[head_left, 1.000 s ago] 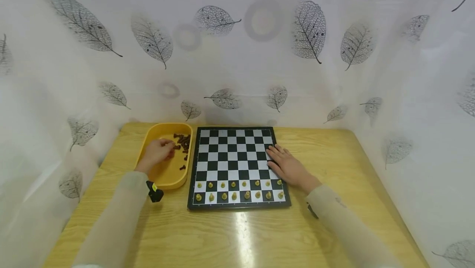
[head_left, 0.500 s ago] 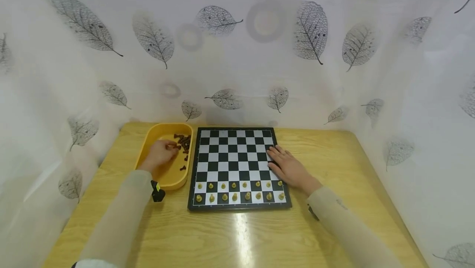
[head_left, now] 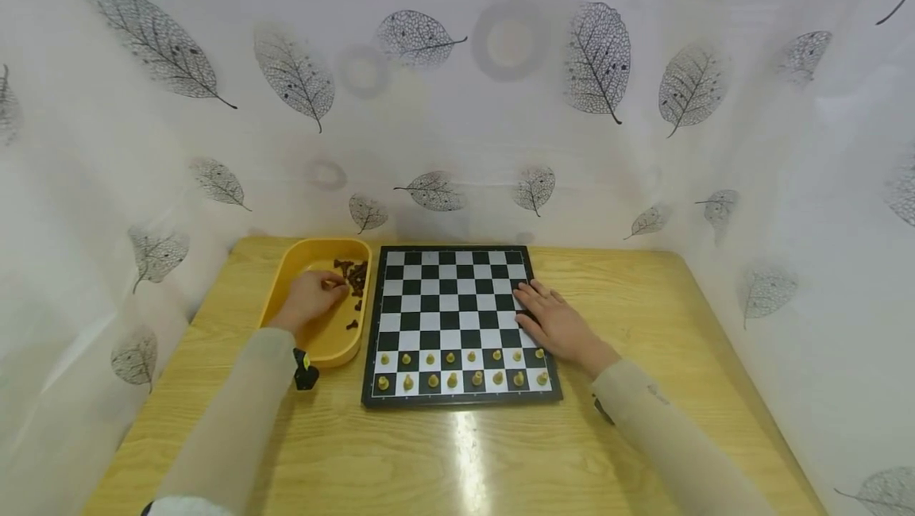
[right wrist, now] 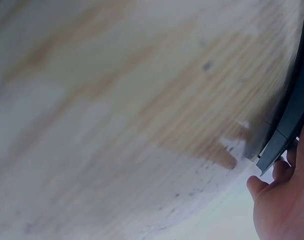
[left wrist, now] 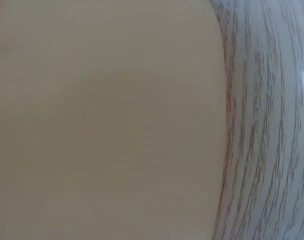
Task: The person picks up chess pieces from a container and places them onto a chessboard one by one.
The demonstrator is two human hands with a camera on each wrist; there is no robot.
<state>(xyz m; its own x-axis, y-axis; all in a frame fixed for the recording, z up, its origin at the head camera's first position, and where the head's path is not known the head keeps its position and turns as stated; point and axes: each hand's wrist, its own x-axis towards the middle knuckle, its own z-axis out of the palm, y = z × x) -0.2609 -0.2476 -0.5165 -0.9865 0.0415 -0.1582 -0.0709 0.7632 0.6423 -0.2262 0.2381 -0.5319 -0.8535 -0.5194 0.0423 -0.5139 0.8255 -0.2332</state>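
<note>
Now the dark pieces (head_left: 358,278) lie just right of the nearer left hand (head_left: 313,297), grip impossible to tell, right hand (head_left: 560,324) spread on the chessboard (head_left: 448,317).

Curtained-off booth (leaf-print curtain (head_left: 472,127) around a wooden table (head_left: 372,460))

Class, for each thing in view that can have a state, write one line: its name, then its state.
Chessboard, opened out flat.
Light pieces, upright in two rows of eight.
Dark pieces, loose, mostly heaped together.
Yellow tray, uncovered, holding the dark pieces.
Left hand, in the tray, fingers bent; whether it grips a piece is hidden.
Right hand, fingers extended, resting on the chessboard's right edge.
Leaf-print sheet, hanging.
</note>
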